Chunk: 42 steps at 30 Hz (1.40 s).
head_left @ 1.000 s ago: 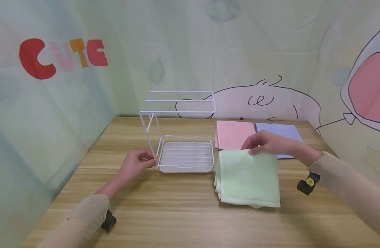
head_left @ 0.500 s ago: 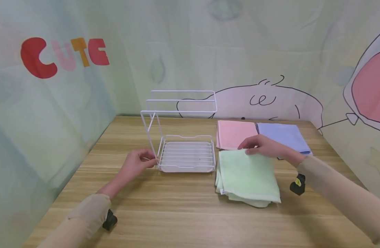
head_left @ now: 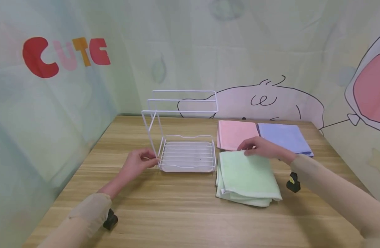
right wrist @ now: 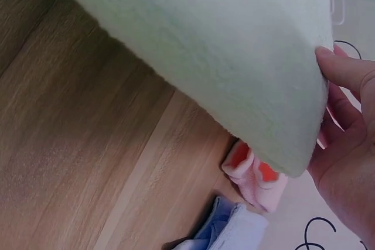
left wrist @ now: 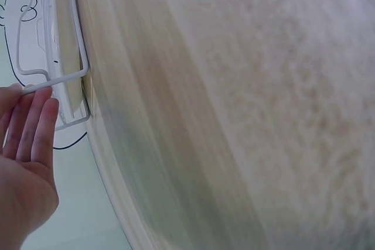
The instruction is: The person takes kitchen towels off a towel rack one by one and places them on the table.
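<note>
My right hand (head_left: 262,147) pinches the far edge of a folded light-green towel (head_left: 247,175) between thumb and fingers. In the right wrist view the thumb lies over the towel's fuzzy face (right wrist: 234,45), with the fingers behind its edge. The near part of the towel lies on the table in uneven folded layers. My left hand (head_left: 137,162) pinches the lower front corner of a white wire rack (head_left: 185,111); in the left wrist view thumb and fingertips meet at its wire (left wrist: 61,79). A white tray (head_left: 186,169) sits under the rack's bottom bars.
Behind the green towel lie a folded pink towel (head_left: 237,132) and, to its right, a folded blue towel (head_left: 284,136). A printed cloth backdrop (head_left: 177,44) rises along the back and sides of the wooden table (head_left: 165,213).
The green towel has gone from hanging steeply to lying flatter as my right hand moved slightly left and lowered its held edge. My left hand stays at the rack.
</note>
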### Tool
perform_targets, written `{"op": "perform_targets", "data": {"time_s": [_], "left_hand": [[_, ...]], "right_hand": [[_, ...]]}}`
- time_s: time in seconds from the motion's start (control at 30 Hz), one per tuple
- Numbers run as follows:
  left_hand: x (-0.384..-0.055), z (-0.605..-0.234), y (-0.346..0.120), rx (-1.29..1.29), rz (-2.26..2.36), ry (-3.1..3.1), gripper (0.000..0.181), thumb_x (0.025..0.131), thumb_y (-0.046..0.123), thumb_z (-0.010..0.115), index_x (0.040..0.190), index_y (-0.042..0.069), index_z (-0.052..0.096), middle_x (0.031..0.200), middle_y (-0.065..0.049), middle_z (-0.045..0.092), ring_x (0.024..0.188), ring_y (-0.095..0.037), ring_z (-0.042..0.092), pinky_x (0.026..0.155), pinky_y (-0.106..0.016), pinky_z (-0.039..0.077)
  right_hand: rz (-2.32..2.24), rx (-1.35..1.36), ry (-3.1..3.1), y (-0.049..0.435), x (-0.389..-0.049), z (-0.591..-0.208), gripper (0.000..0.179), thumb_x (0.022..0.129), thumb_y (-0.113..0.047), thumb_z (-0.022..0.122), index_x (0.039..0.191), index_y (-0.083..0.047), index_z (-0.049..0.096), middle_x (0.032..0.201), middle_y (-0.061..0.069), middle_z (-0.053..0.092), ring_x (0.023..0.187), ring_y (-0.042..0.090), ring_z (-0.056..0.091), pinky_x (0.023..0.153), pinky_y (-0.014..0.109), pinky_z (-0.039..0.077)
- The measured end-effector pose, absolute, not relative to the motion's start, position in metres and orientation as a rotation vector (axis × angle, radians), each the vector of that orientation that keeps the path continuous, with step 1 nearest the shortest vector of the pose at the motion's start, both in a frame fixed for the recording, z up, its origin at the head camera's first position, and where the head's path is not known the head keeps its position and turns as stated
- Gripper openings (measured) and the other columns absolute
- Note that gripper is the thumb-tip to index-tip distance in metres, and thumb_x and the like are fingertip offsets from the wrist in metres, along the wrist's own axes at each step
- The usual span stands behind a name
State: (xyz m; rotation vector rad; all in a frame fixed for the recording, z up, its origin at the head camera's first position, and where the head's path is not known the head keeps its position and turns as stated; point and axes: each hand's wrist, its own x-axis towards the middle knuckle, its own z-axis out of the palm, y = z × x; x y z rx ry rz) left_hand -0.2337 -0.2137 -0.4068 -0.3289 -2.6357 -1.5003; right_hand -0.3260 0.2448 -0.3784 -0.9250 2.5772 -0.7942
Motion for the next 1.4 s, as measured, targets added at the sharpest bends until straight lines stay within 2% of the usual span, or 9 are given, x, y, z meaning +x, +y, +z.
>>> {"op": "perform_targets", "data": {"time_s": [0.27, 0.87, 1.3, 1.4], "left_hand": [[-0.232, -0.405, -0.214, -0.295, -1.489, -2.65, 0.012, 0.08, 0.008, 0.072, 0.087, 0.001, 0.065, 0.089, -0.017, 0.069, 0.078, -0.031, 0.07, 0.063, -0.023, 0.06], [-0.234, -0.408, -0.216, -0.323, -1.518, -2.644, 0.014, 0.08, 0.01, 0.071, 0.089, 0.001, 0.065, 0.09, -0.018, 0.069, 0.078, -0.03, 0.07, 0.064, -0.024, 0.06], [-0.235, -0.405, -0.214, -0.337, -1.511, -2.657, 0.014, 0.081, 0.009, 0.071, 0.09, 0.0, 0.065, 0.089, -0.018, 0.069, 0.078, -0.031, 0.069, 0.064, -0.024, 0.06], [-0.232, -0.402, -0.213, -0.333, -1.505, -2.66, 0.015, 0.08, 0.008, 0.071, 0.09, -0.001, 0.065, 0.09, -0.019, 0.069, 0.079, -0.033, 0.069, 0.064, -0.028, 0.061]], "right_hand": [[-0.795, -0.958, 2.587, 0.242, -0.334, -0.386, 0.022, 0.09, -0.011, 0.061, 0.11, -0.017, 0.066, 0.104, 0.001, 0.068, 0.093, 0.015, 0.06, 0.079, 0.024, 0.053], [-0.784, -0.947, 2.621, 0.244, -0.332, -0.401, 0.021, 0.088, -0.01, 0.062, 0.107, -0.017, 0.067, 0.102, 0.0, 0.069, 0.092, 0.012, 0.061, 0.083, 0.029, 0.055], [-0.792, -0.922, 2.608, 0.245, -0.33, -0.401, 0.022, 0.089, -0.011, 0.061, 0.109, -0.017, 0.067, 0.107, 0.002, 0.069, 0.098, 0.017, 0.062, 0.088, 0.035, 0.054], [-0.788, -0.932, 2.606, 0.246, -0.332, -0.401, 0.022, 0.089, -0.012, 0.061, 0.11, -0.016, 0.067, 0.108, 0.002, 0.069, 0.1, 0.017, 0.062, 0.088, 0.035, 0.054]]}}
